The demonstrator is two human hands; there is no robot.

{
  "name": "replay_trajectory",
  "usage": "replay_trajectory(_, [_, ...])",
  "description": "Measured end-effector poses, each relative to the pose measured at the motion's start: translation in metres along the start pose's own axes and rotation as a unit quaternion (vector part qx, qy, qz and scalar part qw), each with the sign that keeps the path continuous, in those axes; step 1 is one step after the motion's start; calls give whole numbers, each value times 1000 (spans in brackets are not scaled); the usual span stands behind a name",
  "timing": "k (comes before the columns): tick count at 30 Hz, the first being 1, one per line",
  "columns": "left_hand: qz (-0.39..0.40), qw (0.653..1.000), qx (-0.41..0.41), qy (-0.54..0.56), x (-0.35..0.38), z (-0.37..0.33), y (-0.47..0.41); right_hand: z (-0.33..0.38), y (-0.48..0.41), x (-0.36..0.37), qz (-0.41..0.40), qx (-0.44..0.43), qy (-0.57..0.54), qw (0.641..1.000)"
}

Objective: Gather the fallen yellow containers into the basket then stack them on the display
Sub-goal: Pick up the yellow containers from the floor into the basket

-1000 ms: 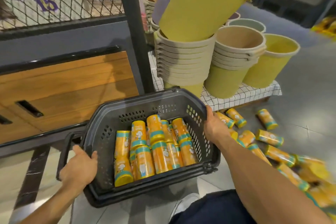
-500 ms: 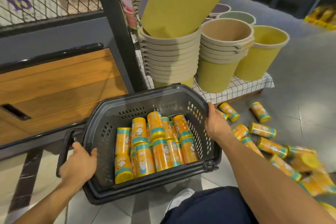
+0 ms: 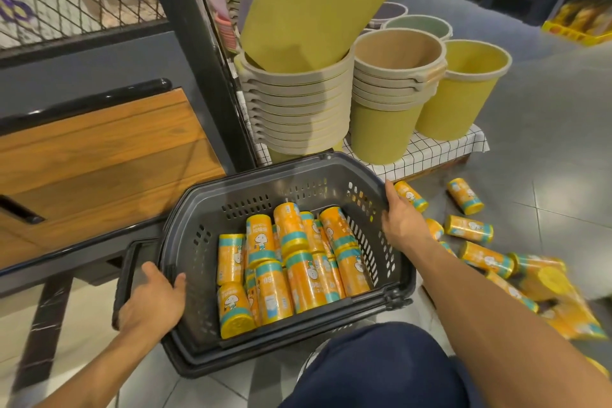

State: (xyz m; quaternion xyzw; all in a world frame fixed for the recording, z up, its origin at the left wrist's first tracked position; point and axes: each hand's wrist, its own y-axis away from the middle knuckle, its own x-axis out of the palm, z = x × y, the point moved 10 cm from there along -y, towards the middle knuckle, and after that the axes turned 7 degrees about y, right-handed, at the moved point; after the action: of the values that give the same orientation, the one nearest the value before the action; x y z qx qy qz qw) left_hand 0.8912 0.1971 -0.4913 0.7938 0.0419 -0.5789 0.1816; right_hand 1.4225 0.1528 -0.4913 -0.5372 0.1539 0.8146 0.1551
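Note:
A dark grey plastic basket (image 3: 265, 182) sits tilted in front of me, holding several yellow containers (image 3: 291, 262) with teal bands. My left hand (image 3: 150, 303) grips the basket's left rim, beside its folded handle. My right hand (image 3: 402, 222) grips the right rim. More yellow containers (image 3: 468, 228) lie scattered on the tiled floor to the right of the basket, some partly hidden by my right arm.
Stacks of beige and yellow-green buckets (image 3: 390, 89) stand on a low checked platform (image 3: 430, 156) just behind the basket. A black post (image 3: 195, 53) and a wood-panelled counter (image 3: 99, 156) are at the left. My knee (image 3: 381, 371) is below the basket.
The view has shifted a little to the right and the basket with both hands sits slightly lower-left in frame. Both hands keep their hold on the rims.

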Motion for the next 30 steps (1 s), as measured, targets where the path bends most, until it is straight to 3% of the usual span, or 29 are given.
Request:
replay_trajectory(13, [16, 1000, 1, 18, 9, -9, 19, -26, 3, -7, -8, 12, -15, 1000])
replay_trajectory(20, [-36, 999, 14, 17, -3, -13, 16, -18, 2, -11, -20, 11, -22, 999])
replay_trajectory(30, [-24, 999, 35, 16, -3, -27, 14, -26, 16, -17, -40, 17, -47, 998])
